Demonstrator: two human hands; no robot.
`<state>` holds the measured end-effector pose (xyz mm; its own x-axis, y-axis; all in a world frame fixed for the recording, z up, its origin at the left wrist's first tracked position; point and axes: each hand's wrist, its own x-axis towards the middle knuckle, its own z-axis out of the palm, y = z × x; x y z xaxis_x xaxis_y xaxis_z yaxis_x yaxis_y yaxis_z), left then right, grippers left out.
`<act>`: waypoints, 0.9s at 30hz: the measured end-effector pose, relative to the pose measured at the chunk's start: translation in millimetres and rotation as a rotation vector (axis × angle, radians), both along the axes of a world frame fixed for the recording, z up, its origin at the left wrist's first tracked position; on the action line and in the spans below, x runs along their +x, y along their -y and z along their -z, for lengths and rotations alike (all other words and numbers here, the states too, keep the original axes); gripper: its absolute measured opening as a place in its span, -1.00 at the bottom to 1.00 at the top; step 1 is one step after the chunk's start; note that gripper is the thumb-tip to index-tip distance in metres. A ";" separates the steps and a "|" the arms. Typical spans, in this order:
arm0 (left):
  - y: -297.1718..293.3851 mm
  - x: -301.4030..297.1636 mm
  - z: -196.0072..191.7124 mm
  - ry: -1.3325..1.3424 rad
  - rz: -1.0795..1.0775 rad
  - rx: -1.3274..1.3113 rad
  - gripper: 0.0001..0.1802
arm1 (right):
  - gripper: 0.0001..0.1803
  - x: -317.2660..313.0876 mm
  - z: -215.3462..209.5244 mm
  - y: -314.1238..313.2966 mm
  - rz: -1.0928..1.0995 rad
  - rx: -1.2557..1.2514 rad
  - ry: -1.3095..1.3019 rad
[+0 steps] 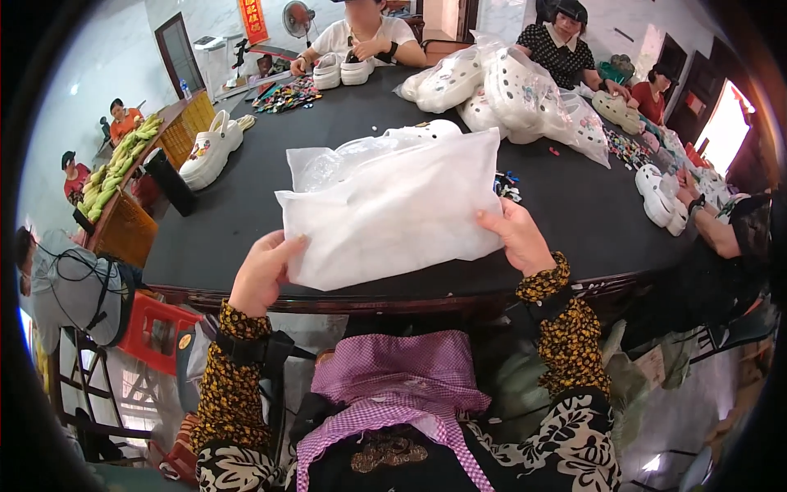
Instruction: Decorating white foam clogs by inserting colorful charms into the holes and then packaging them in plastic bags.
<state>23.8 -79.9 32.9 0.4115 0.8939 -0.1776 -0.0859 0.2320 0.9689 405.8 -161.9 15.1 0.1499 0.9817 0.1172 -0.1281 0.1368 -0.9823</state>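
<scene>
- The left hand point(264, 275) grips the lower left corner of a white fabric bag point(393, 213), thumb on top and fingers curled beneath.
- The right hand point(518, 239) holds the bag's right edge, fingers closed over the cloth.
- The bag hangs between the 2 hands, just above the near edge of the dark tabletop point(246, 205), its face tilted toward the person.
- A clear plastic wrapper point(336, 164) shows behind the bag's upper edge, with a white clog point(430, 129) just beyond it.
- Farther back on the tabletop lies a pile of bagged white clogs point(508, 94), well apart from the hands.
- Another white clog point(211, 152) rests near the tabletop's left rim.
- A heap of small colourful charms point(287, 96) lies at the far side, near a seated person point(361, 37).
</scene>
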 end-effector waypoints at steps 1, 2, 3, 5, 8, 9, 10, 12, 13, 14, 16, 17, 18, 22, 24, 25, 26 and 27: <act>0.5 1.7 1.1 0.003 0.008 0.001 -0.49 | -0.55 2.6 -2.2 4.6 -0.008 -0.012 -0.022; 6.2 -0.8 0.8 0.044 0.020 0.002 -0.50 | -0.55 -3.1 -2.2 4.0 -0.020 -0.013 -0.031; 11.7 -3.3 0.2 0.086 0.033 0.003 -0.52 | -0.56 -9.6 -1.8 3.3 0.007 0.036 -0.036; 16.1 0.2 -3.1 0.115 0.031 0.045 -0.54 | -0.65 -15.4 -11.4 4.6 0.120 0.146 0.021; 21.8 16.3 -13.1 0.170 -0.022 0.134 -0.59 | -0.73 -12.4 -44.5 9.3 0.307 0.206 0.479; 23.1 20.2 -17.9 0.146 -0.098 0.254 -0.60 | -0.78 -20.3 -58.8 8.2 0.352 0.262 0.543; 25.4 22.4 -25.4 0.122 -0.179 0.375 -0.61 | -0.78 -29.4 -70.7 5.1 0.345 0.266 0.548; 22.9 27.5 -33.9 0.088 -0.226 0.442 -0.62 | -0.77 -49.8 -86.0 -12.1 0.532 0.487 0.802; 18.9 34.1 -36.2 0.072 -0.289 0.565 -0.63 | -0.66 -62.3 -100.4 -9.9 0.546 0.505 0.890; 16.4 36.0 -39.6 0.037 -0.371 0.693 -0.65 | -0.66 -73.5 -105.3 -17.3 0.522 0.525 0.885; 8.5 38.6 -41.2 -0.189 -0.482 0.895 -0.70 | -0.49 -94.3 -110.6 -34.5 0.442 0.859 1.128; 10.9 41.8 -47.8 -0.247 -0.483 0.931 -0.71 | -0.49 -107.7 -113.0 -39.4 0.415 0.891 1.112; 14.1 49.8 -53.9 -0.301 -0.476 0.963 -0.72 | -0.42 -119.1 -112.5 -41.1 0.269 0.878 1.172; 17.7 70.2 -56.3 -0.125 -0.342 0.994 -0.66 | -0.28 -147.2 -106.4 -52.5 0.010 0.923 1.110; 12.4 64.7 -55.7 0.124 -0.231 0.796 -0.59 | -0.26 -150.8 -110.6 -59.0 -0.063 0.966 1.072; 12.2 54.7 -56.6 0.150 -0.136 0.646 -0.54 | -0.27 -150.4 -111.7 -60.5 -0.116 0.904 1.052; 9.7 51.3 -56.7 0.140 -0.159 0.647 -0.54 | -0.27 -149.1 -114.1 -59.8 -0.163 0.836 1.041; 5.8 50.8 -55.9 0.129 -0.143 0.710 -0.53 | -0.30 -149.8 -116.9 -58.1 -0.215 0.793 1.044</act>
<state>74.6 -85.7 88.8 0.2605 0.8222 0.5061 -0.1919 -0.4697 0.8617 256.0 -103.7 131.9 -0.5089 0.5869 0.6298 0.5415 0.7869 -0.2958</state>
